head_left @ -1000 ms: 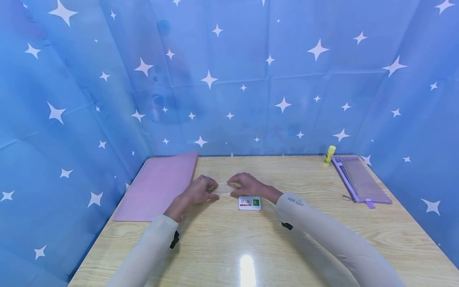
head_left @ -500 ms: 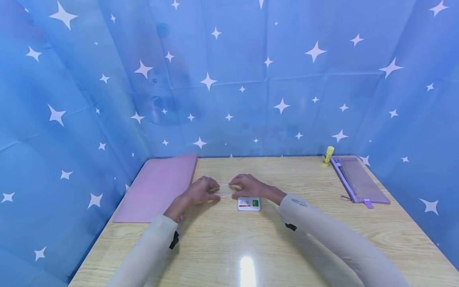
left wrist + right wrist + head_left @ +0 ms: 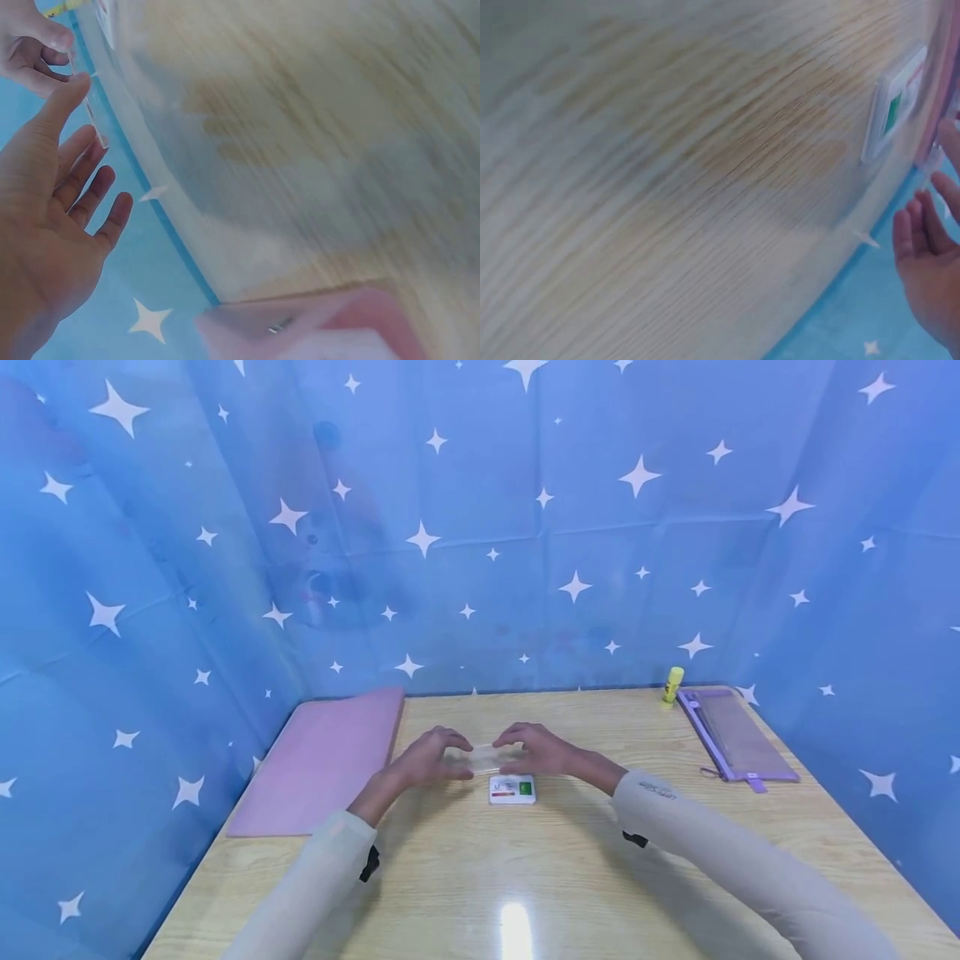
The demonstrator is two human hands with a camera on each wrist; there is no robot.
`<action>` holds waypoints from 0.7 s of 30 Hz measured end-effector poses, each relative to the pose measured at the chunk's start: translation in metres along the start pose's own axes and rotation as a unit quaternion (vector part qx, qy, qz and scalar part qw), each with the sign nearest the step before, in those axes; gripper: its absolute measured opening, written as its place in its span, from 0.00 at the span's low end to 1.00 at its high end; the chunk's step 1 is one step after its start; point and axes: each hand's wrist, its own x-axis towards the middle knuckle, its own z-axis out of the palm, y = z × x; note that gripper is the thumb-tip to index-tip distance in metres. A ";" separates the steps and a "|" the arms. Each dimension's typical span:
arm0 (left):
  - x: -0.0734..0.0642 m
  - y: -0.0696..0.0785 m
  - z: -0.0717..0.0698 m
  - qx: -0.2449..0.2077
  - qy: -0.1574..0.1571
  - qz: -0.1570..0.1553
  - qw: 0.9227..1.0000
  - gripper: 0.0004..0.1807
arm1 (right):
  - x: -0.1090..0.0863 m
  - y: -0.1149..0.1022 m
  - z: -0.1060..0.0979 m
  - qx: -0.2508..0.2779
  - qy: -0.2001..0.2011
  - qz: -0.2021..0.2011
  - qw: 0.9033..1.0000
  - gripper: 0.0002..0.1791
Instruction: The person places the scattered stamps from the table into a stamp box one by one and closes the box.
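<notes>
A clear, thin rectangular plastic piece (image 3: pixel 486 758) is held between both hands above the wooden table. My left hand (image 3: pixel 429 758) pinches its left end, index finger at the far edge and thumb at the near edge. In the left wrist view, the other fingers of my left hand (image 3: pixel 45 195) are spread loosely. At the opposite end, my right hand (image 3: pixel 543 752) grips the piece with thumb and fingers. Just below the right hand lies a small white flat case (image 3: pixel 512 789) with a printed label and a green square. The right wrist view shows this white case (image 3: pixel 894 105) too.
On the left side of the table lies a pink folder (image 3: pixel 322 760). A yellow glue stick (image 3: pixel 672 687) stands at the back right, beside a purple-edged mesh zip pouch (image 3: pixel 738 735). A blue star-patterned curtain (image 3: pixel 480 568) hangs right behind the table.
The clear piece and both hands have moved right relative to the white case. The left fingers look straighter than before. The head view has swung slightly right.
</notes>
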 end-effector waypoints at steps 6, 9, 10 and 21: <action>0.004 0.013 0.004 0.003 -0.008 0.019 1.000 0.25 | -0.018 -0.002 -0.005 -0.005 0.005 0.021 1.000 0.25; 0.006 0.019 0.006 0.004 -0.013 0.030 0.999 0.25 | -0.027 -0.003 -0.006 -0.007 0.012 0.031 0.999 0.26; 0.007 0.021 0.007 0.005 -0.014 0.035 0.999 0.25 | -0.030 -0.003 -0.006 -0.007 0.015 0.030 0.999 0.25; 0.012 0.028 0.022 0.009 -0.028 0.057 0.998 0.26 | -0.054 -0.004 -0.003 -0.009 0.035 0.031 0.999 0.25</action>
